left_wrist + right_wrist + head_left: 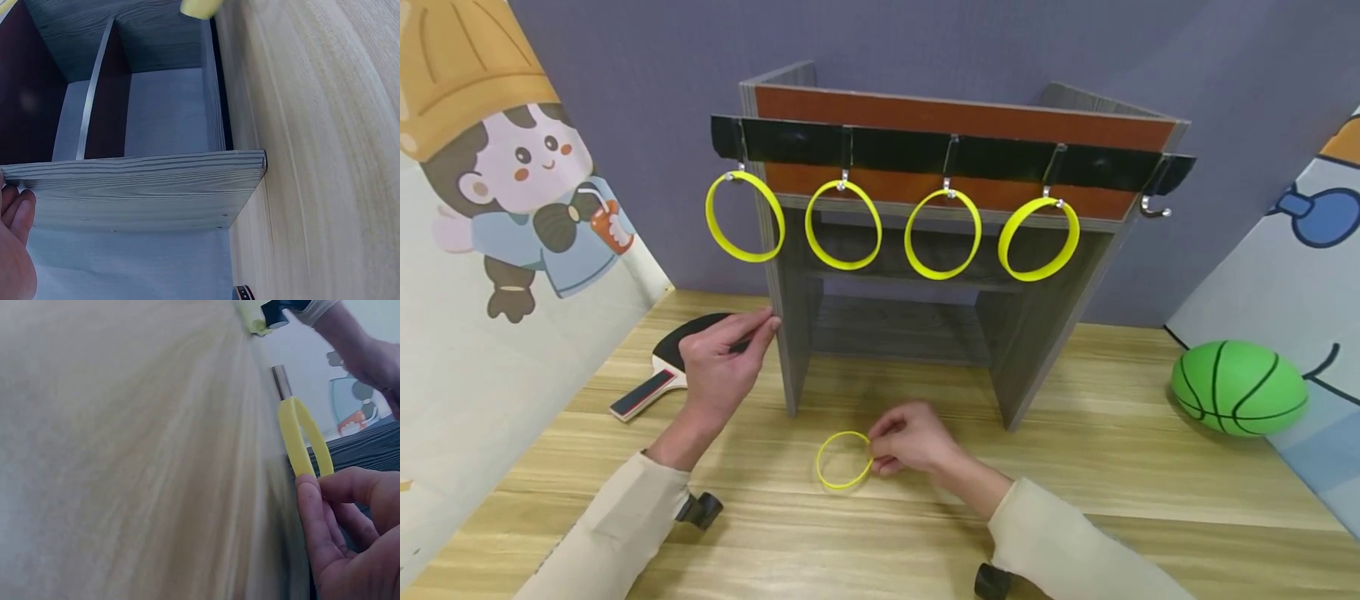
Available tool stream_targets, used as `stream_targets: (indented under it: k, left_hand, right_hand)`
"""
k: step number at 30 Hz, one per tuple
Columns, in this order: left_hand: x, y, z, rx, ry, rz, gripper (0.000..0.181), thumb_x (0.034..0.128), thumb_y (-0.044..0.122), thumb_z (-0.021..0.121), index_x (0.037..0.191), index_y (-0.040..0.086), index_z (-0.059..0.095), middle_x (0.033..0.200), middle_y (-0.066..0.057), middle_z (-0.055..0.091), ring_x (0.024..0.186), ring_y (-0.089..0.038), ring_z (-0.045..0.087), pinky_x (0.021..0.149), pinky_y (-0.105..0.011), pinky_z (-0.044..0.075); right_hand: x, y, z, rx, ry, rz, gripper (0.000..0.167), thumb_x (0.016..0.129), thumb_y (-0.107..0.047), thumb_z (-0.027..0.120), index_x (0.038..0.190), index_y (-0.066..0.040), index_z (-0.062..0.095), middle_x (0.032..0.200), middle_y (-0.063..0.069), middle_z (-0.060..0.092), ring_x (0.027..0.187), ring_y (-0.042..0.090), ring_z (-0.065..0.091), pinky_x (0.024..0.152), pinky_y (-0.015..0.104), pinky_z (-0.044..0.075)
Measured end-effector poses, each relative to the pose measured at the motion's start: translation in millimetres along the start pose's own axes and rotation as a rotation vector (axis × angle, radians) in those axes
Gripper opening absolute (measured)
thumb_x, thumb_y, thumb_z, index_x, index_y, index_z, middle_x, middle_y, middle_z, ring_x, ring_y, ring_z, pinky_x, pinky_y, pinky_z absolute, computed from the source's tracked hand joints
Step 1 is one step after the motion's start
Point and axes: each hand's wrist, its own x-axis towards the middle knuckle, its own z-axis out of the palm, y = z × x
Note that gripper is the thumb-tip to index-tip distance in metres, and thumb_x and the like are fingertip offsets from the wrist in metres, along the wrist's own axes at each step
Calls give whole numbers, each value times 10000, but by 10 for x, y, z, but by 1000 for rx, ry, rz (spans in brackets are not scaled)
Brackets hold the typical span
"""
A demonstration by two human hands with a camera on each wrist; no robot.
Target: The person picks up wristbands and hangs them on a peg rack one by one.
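My right hand (917,437) pinches a thin yellow ring (844,487) by its right side, low over the tabletop. In the right wrist view, thumb and fingertips hold the ring (294,434) by its end nearest the hand. My left hand (722,358) grips the front edge of the left side panel (786,350) of a grey wooden shelf; in the left wrist view its fingers (22,215) lie against the panel's outer face. Yellow rings hang from hooks on the black strip (895,146) across the shelf; the rightmost hook (1153,210) bears no ring.
A table tennis bat (643,394) lies on the wooden table (1150,467) behind my left hand. The green ball (1240,387) sits at the right, by a wall with cartoon pictures. A blue-grey wall (925,42) stands behind the shelf.
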Motion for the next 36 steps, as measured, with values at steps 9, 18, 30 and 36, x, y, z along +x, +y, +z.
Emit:
stream_targets:
  k: [9,18,30,36]
  left_hand:
    - [3,-10,-1,5,-3,5,171,726,-99,765,880,-24,756,839,-86,717,695,-232,687,681,-162,496]
    - [3,-11,-3,14,-13,17,172,730,-103,758,884,-28,754,842,-86,717,695,-228,687,681,-163,498]
    - [5,-3,-2,7,-12,13,181,726,-112,755,889,-32,752,841,-87,717,688,-225,687,676,-163,500]
    - [7,-2,3,5,-8,12,183,725,-114,755,888,-30,753,843,-86,717,691,-228,687,673,-163,499]
  right_hand:
    - [-214,-127,-146,74,-6,-55,187,739,98,684,898,169,616,733,170,656,647,288,673,597,372,559]
    - [-418,-198,-275,145,-18,-61,212,744,93,693,907,190,600,754,199,647,666,294,672,624,371,559]
    - [-650,-281,-567,229,-1,-95,106,763,81,703,856,92,655,775,185,662,666,255,676,648,388,558]
    - [-785,-343,-765,262,3,-141,83,783,77,700,846,26,682,774,151,667,687,238,681,650,363,558]
